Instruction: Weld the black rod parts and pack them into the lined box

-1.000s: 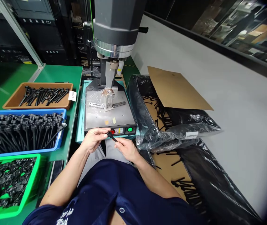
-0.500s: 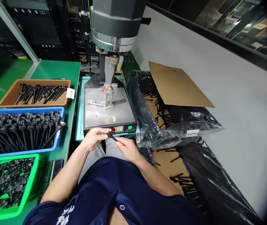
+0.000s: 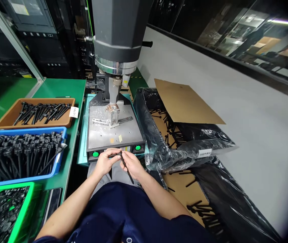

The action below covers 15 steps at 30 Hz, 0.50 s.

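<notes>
Both hands meet in front of the press machine, around a black ribbed stem with a wider head (image 3: pixel 127 171). My left hand (image 3: pixel 105 163) is closed at the head end, thumb and fingertips pinching there. My right hand (image 3: pixel 133 165) is closed around the upper part of the stem, and the thin lower end sticks out toward my lap. Just beyond the hands is the press's metal plate (image 3: pixel 100 135), with a metal fixture (image 3: pixel 114 114) under the lowered tool head (image 3: pixel 113 91).
To the left stand a brown tray (image 3: pixel 7 125) and a blue bin (image 3: pixel 32 180) of black stems, and a green bin (image 3: pixel 19 219) of small black caps. At right are plastic-lined boxes (image 3: pixel 156 158) and a cardboard sheet (image 3: pixel 189 104). Green buttons (image 3: pixel 95 154) line the press front.
My hands have come closer together, and the stem now points down toward my lap with more of it showing. The camera view has tilted up a little.
</notes>
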Tool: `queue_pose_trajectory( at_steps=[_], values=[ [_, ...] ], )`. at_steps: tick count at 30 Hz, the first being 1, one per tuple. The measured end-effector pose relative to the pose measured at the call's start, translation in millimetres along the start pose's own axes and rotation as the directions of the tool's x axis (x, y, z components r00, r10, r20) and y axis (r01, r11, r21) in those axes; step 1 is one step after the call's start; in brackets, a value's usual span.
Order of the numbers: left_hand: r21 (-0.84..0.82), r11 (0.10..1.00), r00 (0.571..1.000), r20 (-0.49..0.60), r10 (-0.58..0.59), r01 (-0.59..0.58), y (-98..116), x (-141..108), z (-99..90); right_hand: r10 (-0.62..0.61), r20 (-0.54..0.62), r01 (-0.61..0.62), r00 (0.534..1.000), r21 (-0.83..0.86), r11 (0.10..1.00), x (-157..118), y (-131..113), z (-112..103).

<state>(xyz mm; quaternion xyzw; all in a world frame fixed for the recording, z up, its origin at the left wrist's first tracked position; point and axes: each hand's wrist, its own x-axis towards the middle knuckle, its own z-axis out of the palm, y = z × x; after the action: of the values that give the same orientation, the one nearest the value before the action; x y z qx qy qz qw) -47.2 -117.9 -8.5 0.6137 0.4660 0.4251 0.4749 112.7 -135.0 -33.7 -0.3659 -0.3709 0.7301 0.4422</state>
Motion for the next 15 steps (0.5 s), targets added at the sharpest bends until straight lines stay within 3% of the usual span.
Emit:
queue_pose_trajectory(
  at_steps=[4,8,12,15],
  values=[
    [0.306,0.939,0.986,-0.007,0.166,-0.156,-8,13,-3.1,-0.024,-0.057,0.027,0.998,0.053,0.998,25,-10,-11],
    [0.655,0.711,0.933,-0.024,0.358,-0.256,-9,42,-7.0,-0.148,-0.206,0.170,0.967,0.089,0.982,61,-39,-24],
    [0.884,0.430,0.906,-0.017,0.423,-0.184,-2,78,6.5,-0.374,-0.287,0.367,0.882,-0.079,0.927,101,-73,-33],
    [0.942,0.330,0.926,-0.061,0.371,-0.070,-1,99,19.5,-0.547,-0.278,0.475,0.790,-0.288,0.832,125,-90,-38]
  ],
)
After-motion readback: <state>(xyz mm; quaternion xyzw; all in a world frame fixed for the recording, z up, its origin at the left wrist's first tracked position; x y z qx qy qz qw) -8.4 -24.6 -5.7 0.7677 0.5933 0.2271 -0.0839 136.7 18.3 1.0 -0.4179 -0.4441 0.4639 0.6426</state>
